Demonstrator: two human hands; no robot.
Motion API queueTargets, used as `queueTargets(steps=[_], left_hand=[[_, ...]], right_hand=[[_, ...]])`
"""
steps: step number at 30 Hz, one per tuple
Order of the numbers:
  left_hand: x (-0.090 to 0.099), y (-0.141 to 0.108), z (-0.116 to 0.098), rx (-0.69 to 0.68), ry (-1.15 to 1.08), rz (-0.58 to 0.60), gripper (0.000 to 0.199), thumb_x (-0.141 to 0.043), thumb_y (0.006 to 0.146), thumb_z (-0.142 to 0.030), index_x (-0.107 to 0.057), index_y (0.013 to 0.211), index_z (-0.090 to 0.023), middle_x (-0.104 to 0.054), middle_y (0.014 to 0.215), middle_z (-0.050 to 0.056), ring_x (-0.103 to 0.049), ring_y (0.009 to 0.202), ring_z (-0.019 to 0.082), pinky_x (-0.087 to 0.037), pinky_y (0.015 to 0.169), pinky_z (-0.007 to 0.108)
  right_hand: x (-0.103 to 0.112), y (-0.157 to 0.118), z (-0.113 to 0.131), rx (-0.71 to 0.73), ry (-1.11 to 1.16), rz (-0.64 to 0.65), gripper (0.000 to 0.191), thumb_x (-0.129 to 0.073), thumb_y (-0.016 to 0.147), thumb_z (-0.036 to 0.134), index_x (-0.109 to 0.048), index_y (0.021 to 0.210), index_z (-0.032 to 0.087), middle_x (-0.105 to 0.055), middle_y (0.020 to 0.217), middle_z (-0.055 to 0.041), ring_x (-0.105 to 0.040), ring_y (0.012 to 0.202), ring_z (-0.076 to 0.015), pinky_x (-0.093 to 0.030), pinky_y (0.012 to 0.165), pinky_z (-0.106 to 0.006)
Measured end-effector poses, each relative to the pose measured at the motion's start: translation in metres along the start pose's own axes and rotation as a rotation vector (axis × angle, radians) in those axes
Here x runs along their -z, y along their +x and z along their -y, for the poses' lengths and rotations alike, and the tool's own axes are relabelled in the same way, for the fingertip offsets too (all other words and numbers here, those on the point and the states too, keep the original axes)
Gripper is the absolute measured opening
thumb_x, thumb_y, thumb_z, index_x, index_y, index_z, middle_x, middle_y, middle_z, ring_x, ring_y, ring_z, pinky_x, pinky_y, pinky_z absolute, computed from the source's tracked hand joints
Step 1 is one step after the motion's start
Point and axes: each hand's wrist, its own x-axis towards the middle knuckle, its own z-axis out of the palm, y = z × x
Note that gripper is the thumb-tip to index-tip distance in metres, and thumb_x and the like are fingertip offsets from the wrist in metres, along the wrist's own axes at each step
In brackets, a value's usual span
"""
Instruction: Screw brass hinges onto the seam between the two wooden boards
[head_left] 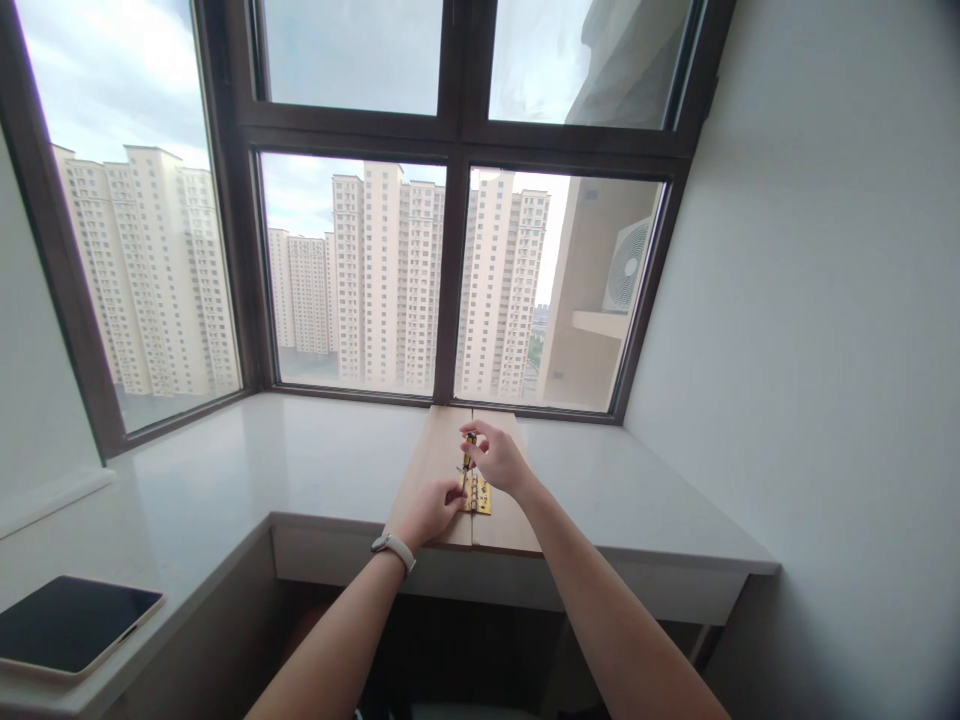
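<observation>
Two pale wooden boards [504, 532] lie side by side on the white counter, with a narrow gap between them. A brass-coloured hinge [484, 497] lies across that gap near the boards' front end. My right hand [496, 457] grips the black and yellow handle of a screwdriver [469, 452], which stands nearly upright with its shaft pointing down at the hinge's left leaf. Beside that leaf is my left hand [433, 510], its fingers pinched together near the screwdriver's tip. Whatever sits between those fingers is too small to make out.
The white counter [330, 460] runs along a dark-framed window and bends toward me on the left. A tablet [75, 622] rests on its left part. A white wall [810, 300] rises at the right. The counter's front edge is just below the boards.
</observation>
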Motion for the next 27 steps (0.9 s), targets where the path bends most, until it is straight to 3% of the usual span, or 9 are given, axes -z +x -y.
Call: queueTargets(steps=[3, 9, 13, 16, 22, 27], left_hand=[[-0.0004, 0.0002, -0.0002, 0.0, 0.01, -0.005, 0.02, -0.06, 0.09, -0.033, -0.072, 0.088, -0.018, -0.077, 0.092, 0.009, -0.068, 0.084, 0.024, -0.047, 0.075, 0.031], [0.0001, -0.0003, -0.0006, -0.002, 0.008, -0.001, 0.021, -0.06, 0.09, -0.034, -0.073, 0.089, -0.018, -0.076, 0.09, 0.009, -0.067, 0.082, 0.023, -0.047, 0.074, 0.031], [-0.0005, 0.0003, 0.0016, -0.003, -0.001, -0.002, 0.021, -0.061, 0.09, -0.035, -0.074, 0.088, -0.019, -0.077, 0.092, 0.01, -0.067, 0.083, 0.024, -0.047, 0.075, 0.031], [-0.0013, 0.0008, 0.0032, -0.003, 0.003, -0.007, 0.021, -0.06, 0.089, -0.035, -0.074, 0.088, -0.018, -0.076, 0.091, 0.01, -0.067, 0.083, 0.024, -0.047, 0.074, 0.031], [-0.0009, 0.0001, 0.0009, -0.007, 0.013, -0.004, 0.021, -0.059, 0.09, -0.034, -0.072, 0.085, -0.018, -0.076, 0.09, 0.009, -0.066, 0.081, 0.023, -0.046, 0.072, 0.03], [0.0, -0.0002, -0.0003, -0.004, 0.023, 0.0, 0.021, -0.059, 0.089, -0.033, -0.072, 0.085, -0.018, -0.076, 0.088, 0.009, -0.065, 0.08, 0.023, -0.046, 0.071, 0.031]], right_hand=[[-0.0003, -0.0002, -0.0008, -0.029, 0.094, 0.054, 0.023, -0.06, 0.092, 0.033, -0.068, 0.111, 0.022, -0.071, 0.098, -0.0047, -0.067, 0.058, -0.0124, -0.053, 0.06, -0.026], [0.0016, -0.0015, 0.0003, -0.011, -0.061, -0.069, 0.028, -0.075, 0.082, 0.041, -0.068, 0.1, 0.021, -0.071, 0.089, -0.0033, -0.065, 0.06, -0.0142, -0.053, 0.063, -0.029], [0.0011, -0.0021, -0.0009, -0.018, 0.059, 0.014, 0.025, -0.064, 0.089, 0.034, -0.067, 0.112, 0.023, -0.071, 0.107, -0.0053, -0.066, 0.058, -0.0113, -0.054, 0.06, -0.027], [0.0016, -0.0022, -0.0023, -0.031, 0.137, 0.079, 0.023, -0.058, 0.092, 0.031, -0.068, 0.11, 0.021, -0.071, 0.103, -0.0054, -0.069, 0.061, -0.0127, -0.054, 0.059, -0.026], [0.0023, -0.0025, -0.0039, -0.035, -0.002, -0.064, 0.024, -0.072, 0.084, 0.04, -0.067, 0.099, 0.021, -0.07, 0.089, -0.003, -0.065, 0.059, -0.0135, -0.053, 0.06, -0.027], [0.0003, -0.0023, -0.004, -0.018, 0.043, -0.021, 0.027, -0.066, 0.087, 0.035, -0.066, 0.112, 0.023, -0.07, 0.108, -0.0056, -0.064, 0.059, -0.0108, -0.054, 0.061, -0.027]])
